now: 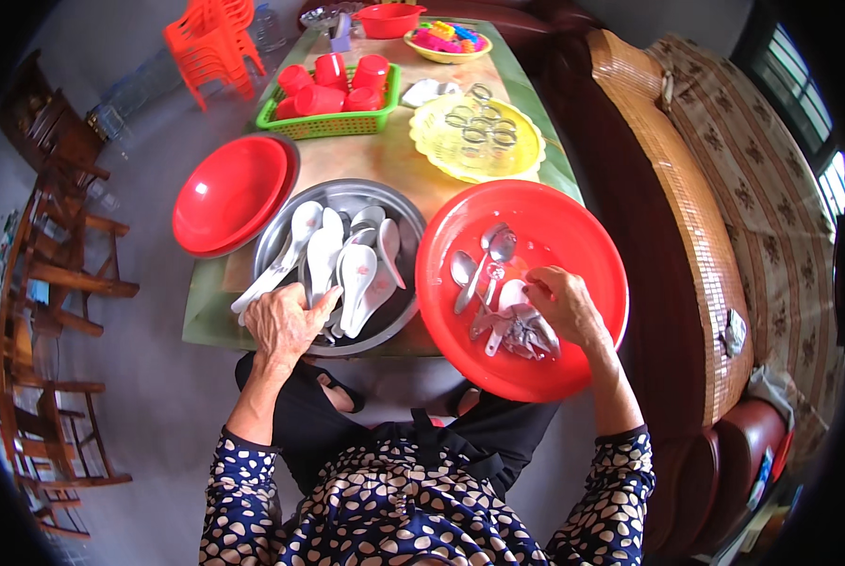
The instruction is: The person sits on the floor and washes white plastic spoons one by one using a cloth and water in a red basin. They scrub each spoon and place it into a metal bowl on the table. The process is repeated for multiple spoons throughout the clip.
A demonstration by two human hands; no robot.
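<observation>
White spoons (323, 250): most piled in the steel bowl (399, 309), one at least in the red basin (583, 231).
Metal spoons (503, 247): in the basin, wet-looking.
Left hand (286, 325): at the bowl's near edge, among handles; clamped or not, I can't tell.
Right hand (562, 300): over the basin, fingers curled by a white spoon; I can't confirm a hold.
Progress: I'd judge partway; bowl well filled, basin pieces apparently left.
Table (207, 313): green border, tan middle; red bowls (229, 193) beside the steel bowl, red cups (319, 99) in a green basket (338, 126), glass rings or cups on a yellow tray (427, 146).
Room: grey floor, wooden chairs (69, 274) left, orange-red chairs (206, 42) beyond, long seat (691, 217) right.
</observation>
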